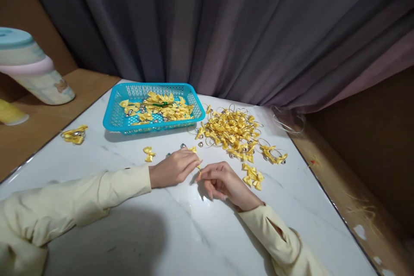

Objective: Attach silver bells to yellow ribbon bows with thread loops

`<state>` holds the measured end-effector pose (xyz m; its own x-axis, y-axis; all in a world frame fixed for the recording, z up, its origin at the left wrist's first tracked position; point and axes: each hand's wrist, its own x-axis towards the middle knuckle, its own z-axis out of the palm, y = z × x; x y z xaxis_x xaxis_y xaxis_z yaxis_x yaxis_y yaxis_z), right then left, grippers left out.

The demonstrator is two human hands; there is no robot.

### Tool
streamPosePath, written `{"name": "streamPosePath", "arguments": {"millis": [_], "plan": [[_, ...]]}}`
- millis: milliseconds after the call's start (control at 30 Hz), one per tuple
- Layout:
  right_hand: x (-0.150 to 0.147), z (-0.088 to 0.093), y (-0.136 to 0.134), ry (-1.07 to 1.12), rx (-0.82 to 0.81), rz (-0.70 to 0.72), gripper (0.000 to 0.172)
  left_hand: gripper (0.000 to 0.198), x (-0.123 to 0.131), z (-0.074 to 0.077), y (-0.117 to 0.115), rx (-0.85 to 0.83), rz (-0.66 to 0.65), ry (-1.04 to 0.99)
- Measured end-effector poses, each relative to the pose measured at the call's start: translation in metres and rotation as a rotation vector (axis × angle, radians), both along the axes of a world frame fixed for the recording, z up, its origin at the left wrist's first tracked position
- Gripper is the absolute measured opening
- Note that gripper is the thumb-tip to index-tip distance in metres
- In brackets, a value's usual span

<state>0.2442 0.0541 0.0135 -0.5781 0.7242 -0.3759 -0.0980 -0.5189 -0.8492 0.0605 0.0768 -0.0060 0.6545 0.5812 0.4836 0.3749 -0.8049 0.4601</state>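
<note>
My left hand (173, 168) and my right hand (223, 181) meet in the middle of the white marble table (145, 233). Both pinch one small yellow ribbon bow (195, 152) with a thin gold thread between the fingertips. A big pile of yellow bows with gold loops and little silver bells (231, 131) lies just beyond my right hand. A few loose bows (252, 177) sit right of that hand. One single bow (148, 153) lies left of my left hand.
A blue plastic basket (116, 116) with several bows and bells stands at the back left. Another small bunch of bows (74, 134) lies near the left table edge. A pastel tumbler (32, 73) stands on the wooden ledge at left. A dark curtain hangs behind.
</note>
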Motion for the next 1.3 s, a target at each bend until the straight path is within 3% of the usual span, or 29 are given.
{"name": "streamPosePath", "arguments": {"millis": [200,300,467,600,700,833,1133,1300], "plan": [[0.005,-0.002,0.000,0.071,-0.062,0.202,0.022,0.031,-0.006,0.009,0.007,-0.030,0.100,-0.046],[0.004,-0.003,0.002,0.117,-0.111,0.082,0.022,0.032,-0.008,0.018,0.007,-0.001,0.002,0.009],[-0.011,0.002,0.000,0.185,-0.326,0.017,0.037,0.031,-0.005,0.034,-0.001,0.301,-0.199,0.159],[-0.031,0.005,-0.009,0.231,-0.549,-0.121,0.018,0.023,-0.001,0.044,-0.016,0.459,-0.327,0.223],[-0.041,0.007,-0.013,0.137,-0.646,-0.131,0.019,0.025,0.000,0.050,-0.027,0.561,-0.377,0.269],[-0.047,0.015,-0.015,0.018,-0.596,-0.152,0.022,0.032,-0.005,0.055,-0.036,0.632,-0.394,0.258],[-0.054,0.044,-0.025,0.028,-0.467,-0.227,0.012,0.026,-0.015,0.053,-0.058,0.699,-0.332,0.318],[-0.048,0.053,-0.038,0.051,-0.424,-0.262,0.010,0.029,-0.017,0.067,-0.077,0.720,-0.412,0.238]]}}
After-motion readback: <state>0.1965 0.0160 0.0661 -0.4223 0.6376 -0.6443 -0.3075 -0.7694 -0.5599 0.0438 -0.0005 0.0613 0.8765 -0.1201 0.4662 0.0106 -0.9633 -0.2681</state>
